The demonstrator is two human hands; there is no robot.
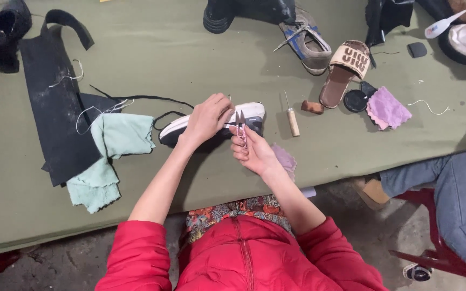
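Sneaker, dark with white sole, lying sideways mid-counter, just left of wooden-handled awl.
Pinned under left hand, closed over upper; right hand gripping small snips, blades parted beside sneaker. Best cutting close, thread taut, points clear of fingers.

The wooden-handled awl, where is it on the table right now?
In the head view, the awl lies on the green table, just right of the black-and-white sneaker and left of a small brown block.
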